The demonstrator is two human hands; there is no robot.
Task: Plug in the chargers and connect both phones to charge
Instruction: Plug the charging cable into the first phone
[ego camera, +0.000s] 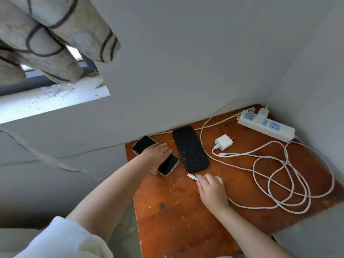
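Two dark phones lie face up on a worn orange-brown table [176, 216]. My left hand [158, 155] grips the smaller phone in a clear case [143, 144] across its middle. The bigger black phone [190, 148] lies just to its right, untouched. My right hand [211, 189] pinches a white cable plug [192, 177] just below the big phone's near end. A white charger block [224, 142] lies loose on the table, prongs free. At the far right a white power strip [266, 127] holds one plug and one white charger [263, 112].
Long white cable [279, 183] loops in a tangle over the table's right side. Grey walls close in behind and to the right. A windowsill [52, 99] and patterned curtain [55, 34] are at the upper left.
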